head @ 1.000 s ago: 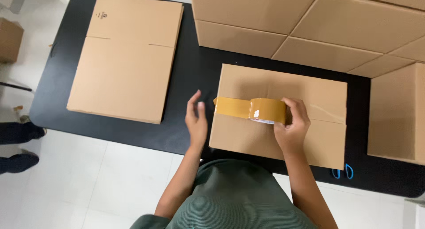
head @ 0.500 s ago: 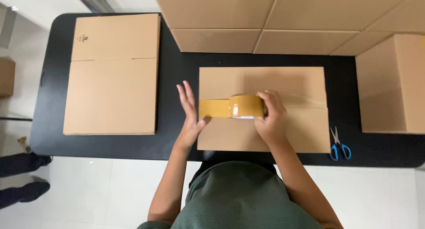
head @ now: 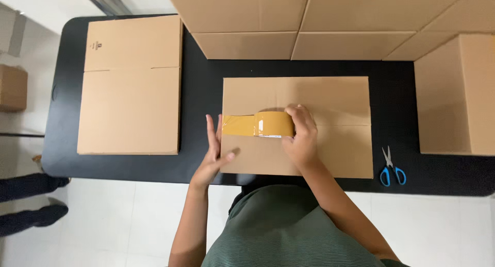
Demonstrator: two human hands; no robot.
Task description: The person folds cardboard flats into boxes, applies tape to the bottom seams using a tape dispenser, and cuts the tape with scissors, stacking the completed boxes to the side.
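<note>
Head view: our right hand (head: 301,138) clamped tape roll (head: 275,124) on box (head: 319,99) seam; left hand (head: 215,154), fingers spread flat, pinned tape end at edge so strip stayed taut. Scissors (head: 392,168) lay right.

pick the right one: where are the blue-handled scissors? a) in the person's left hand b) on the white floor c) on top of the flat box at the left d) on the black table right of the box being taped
d: the blue-handled scissors lie on the black table, right of the box where the right hand holds the tape roll; the left hand presses the box's left edge.
</note>
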